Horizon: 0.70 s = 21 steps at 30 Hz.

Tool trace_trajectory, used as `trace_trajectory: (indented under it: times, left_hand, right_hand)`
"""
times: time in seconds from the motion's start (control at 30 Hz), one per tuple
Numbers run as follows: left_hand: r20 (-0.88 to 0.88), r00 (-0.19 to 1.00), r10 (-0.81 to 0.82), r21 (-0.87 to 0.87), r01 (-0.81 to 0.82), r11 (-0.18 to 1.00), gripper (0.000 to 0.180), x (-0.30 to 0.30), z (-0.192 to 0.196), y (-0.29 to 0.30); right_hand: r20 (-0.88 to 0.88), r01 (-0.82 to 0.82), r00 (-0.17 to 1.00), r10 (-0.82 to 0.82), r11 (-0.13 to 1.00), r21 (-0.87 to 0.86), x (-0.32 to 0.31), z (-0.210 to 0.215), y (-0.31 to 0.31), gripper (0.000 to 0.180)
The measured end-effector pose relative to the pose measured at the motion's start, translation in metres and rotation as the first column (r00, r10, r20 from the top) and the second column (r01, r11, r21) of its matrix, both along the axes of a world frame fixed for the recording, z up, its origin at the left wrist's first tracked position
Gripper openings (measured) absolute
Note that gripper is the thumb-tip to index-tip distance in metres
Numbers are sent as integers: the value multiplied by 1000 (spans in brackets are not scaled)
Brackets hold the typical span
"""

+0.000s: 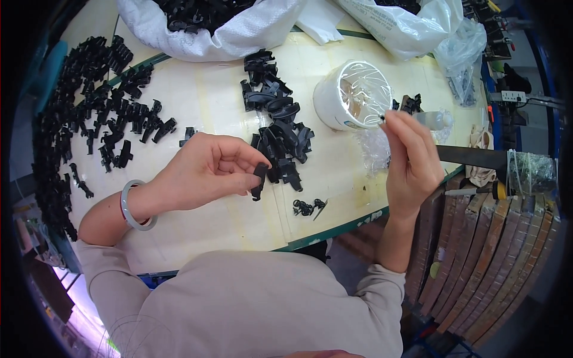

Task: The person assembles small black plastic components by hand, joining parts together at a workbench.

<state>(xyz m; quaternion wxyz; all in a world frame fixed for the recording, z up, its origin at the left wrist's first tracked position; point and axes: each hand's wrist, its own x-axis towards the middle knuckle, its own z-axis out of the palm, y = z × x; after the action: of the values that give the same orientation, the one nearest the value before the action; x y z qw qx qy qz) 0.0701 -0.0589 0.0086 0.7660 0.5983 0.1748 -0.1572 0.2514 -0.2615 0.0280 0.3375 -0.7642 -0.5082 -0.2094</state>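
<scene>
My left hand [206, 170] pinches a small black plastic clip [259, 180] between thumb and fingers, just above the cream table [197, 101]. A pale bangle [132, 206] circles that wrist. My right hand [412, 158] is raised at the table's right edge, its fingertips closed on a tiny dark part [382, 119] beside a white round tub [352, 95] covered with clear film. A heap of black plastic clips [280, 128] lies between the two hands.
Many more black clips [95, 101] spread over the left of the table. A white sack [209, 27] of black parts and clear plastic bags [412, 24] sit at the back. Small black rings [307, 207] lie near the front edge. Wooden slats [495, 262] stand on the right.
</scene>
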Motion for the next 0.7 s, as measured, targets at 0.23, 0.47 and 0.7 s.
trace_trajectory:
  times: [0.23,0.47,0.7]
  left_hand:
    - [46,999,21,-43,-19,999,17,0,-7,2]
    - [59,998,34,-82,-29,996,16,2,-9,4]
    - [34,996,88,-133,-83,988,17,-1,-6,2]
  right_hand:
    - [266,-91,950,164,960,-263,29,9,23,31]
    - [219,-110,956,196,930,-351,31,13,29,29]
    - [-387,-164,915,112,981,-104,13,22,19,19]
